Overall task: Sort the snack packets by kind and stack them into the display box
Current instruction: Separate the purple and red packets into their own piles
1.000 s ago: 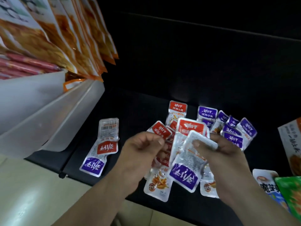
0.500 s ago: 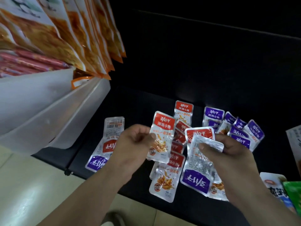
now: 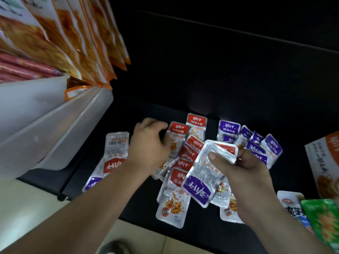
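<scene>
Small silver snack packets lie on a black shelf (image 3: 183,99). My left hand (image 3: 149,143) grips a red-labelled packet (image 3: 177,134) by its left edge, over a pile of red-labelled packets (image 3: 185,164) in the middle. My right hand (image 3: 244,173) holds a small stack of packets, the top one back side up with a purple label (image 3: 197,188) and a red one showing behind it. A fan of purple-labelled packets (image 3: 256,143) lies at the right. Two packets (image 3: 111,158), one red, one purple, lie apart at the left.
A white plastic display bin (image 3: 55,129) stands at the left, with large orange snack bags (image 3: 77,43) and red sausage sticks (image 3: 22,68) above it. An orange-and-white box (image 3: 322,162) and blue and green bags (image 3: 321,220) sit at the right edge. Beige floor lies below the shelf.
My left hand has moved away from me and down with its red packet, towards the red pile. My right hand stays where it was with its stack.
</scene>
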`<state>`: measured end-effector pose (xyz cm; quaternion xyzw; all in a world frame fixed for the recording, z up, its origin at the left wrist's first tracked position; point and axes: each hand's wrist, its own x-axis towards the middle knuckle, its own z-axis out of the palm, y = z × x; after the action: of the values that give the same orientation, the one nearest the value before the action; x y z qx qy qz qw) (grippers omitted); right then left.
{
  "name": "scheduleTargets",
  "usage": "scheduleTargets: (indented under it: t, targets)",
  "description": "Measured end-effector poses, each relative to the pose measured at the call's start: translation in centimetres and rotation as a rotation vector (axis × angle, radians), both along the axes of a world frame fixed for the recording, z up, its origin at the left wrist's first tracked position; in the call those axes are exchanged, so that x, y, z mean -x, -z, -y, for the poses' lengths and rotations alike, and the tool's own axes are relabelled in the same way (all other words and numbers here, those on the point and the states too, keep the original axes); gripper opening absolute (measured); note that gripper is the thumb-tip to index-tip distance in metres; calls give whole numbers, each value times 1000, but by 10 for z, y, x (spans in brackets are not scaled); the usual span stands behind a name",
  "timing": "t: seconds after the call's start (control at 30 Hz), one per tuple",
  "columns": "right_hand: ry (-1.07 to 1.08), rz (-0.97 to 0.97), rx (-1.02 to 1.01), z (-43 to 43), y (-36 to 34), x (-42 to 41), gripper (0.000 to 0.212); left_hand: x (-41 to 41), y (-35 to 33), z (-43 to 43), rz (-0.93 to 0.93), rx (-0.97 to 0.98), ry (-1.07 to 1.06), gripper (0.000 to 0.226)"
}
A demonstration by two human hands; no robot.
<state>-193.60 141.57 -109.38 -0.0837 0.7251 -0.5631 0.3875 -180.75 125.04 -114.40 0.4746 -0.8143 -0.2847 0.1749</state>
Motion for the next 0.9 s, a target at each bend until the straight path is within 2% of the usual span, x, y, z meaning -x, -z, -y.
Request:
scheduleTargets:
  t: [0.03, 0.13, 0.17, 0.3, 0.4, 0.5, 0.67, 0.83, 0.9]
  targets:
    - [2, 3, 2, 0, -1, 1, 20, -6, -12, -12, -99, -56, 47, 29]
    - [3, 63, 31, 2, -3, 0, 23, -16, -40, -53, -265, -659, 224, 15]
    - [-6, 88, 48, 3, -4, -1, 24, -18, -39, -60, -282, -696, 260, 11]
    - [-91, 122, 72, 0, -6, -1, 20, -26, -33, -55, -344, -635, 133, 8]
    - [-111, 110, 20, -6, -4, 4, 26, -36, -35, -40, -350, -506, 71, 9]
    - [-46, 91, -27, -6, 2, 9, 23, -49, -32, -25, -439, -545, -15, 7]
    - [7, 26, -55, 13, 6, 9, 12, -72, -26, -18, -522, -605, -91, 37]
    - [7, -17, -80, 74, 17, 13, 14, -78, -21, -25, -546, -590, -113, 20]
    - [-7, -28, -102, 98, 20, 14, 14, -78, -18, -28, -543, -611, -110, 21]
